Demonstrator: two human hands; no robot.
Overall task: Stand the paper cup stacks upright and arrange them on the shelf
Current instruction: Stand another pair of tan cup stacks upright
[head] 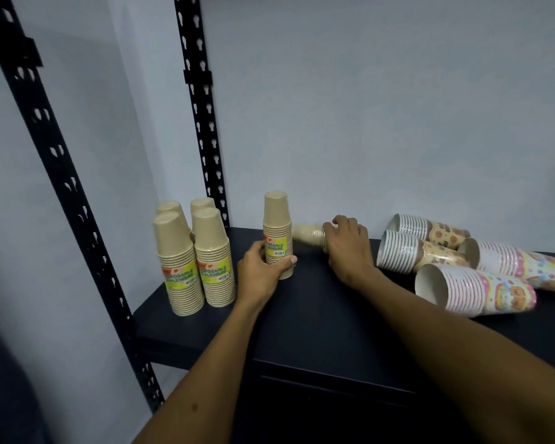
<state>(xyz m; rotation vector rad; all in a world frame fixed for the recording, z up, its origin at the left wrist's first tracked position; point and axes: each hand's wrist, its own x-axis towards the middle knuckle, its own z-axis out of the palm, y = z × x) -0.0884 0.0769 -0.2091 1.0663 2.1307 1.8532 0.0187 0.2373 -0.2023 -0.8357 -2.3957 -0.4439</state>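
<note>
On the dark shelf, several tan cup stacks stand upright at the left, rims down. My left hand grips another upright tan stack just right of them. My right hand is curled over a tan stack lying on its side, behind that upright one. Further right lie several patterned stacks on their sides: two with brown and yellow print at the back and two with pink and rainbow print nearer me.
Black perforated shelf uprights rise at the left rear and the left front. A pale wall runs behind the shelf. The shelf's front edge drops off below my forearms.
</note>
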